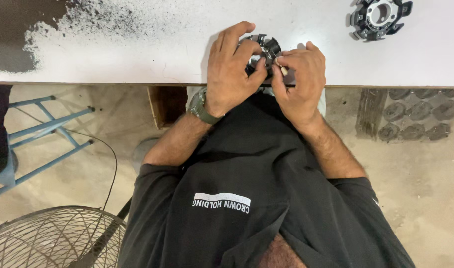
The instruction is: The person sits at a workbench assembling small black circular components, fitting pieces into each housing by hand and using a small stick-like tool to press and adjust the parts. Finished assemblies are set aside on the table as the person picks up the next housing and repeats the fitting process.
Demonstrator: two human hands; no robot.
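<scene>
Both hands' fingers (246,49) grasp a black toothed ring (264,49); a second ring (380,18) lies well apart on the table (137,54).

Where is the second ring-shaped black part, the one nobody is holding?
In the head view, the loose ring-shaped part lies on the white table at top right, apart from the right hand and the part being held.

Both hands work at the near edge of a white table (137,54). The left hand (232,69) curls over a small black toothed round part (265,48), and the right hand (299,77) pinches a thin pale piece (284,71) against it. A second black toothed ring (381,17) lies well apart at the table's far right. A metal fan guard (48,238) sits on the floor below.
</scene>
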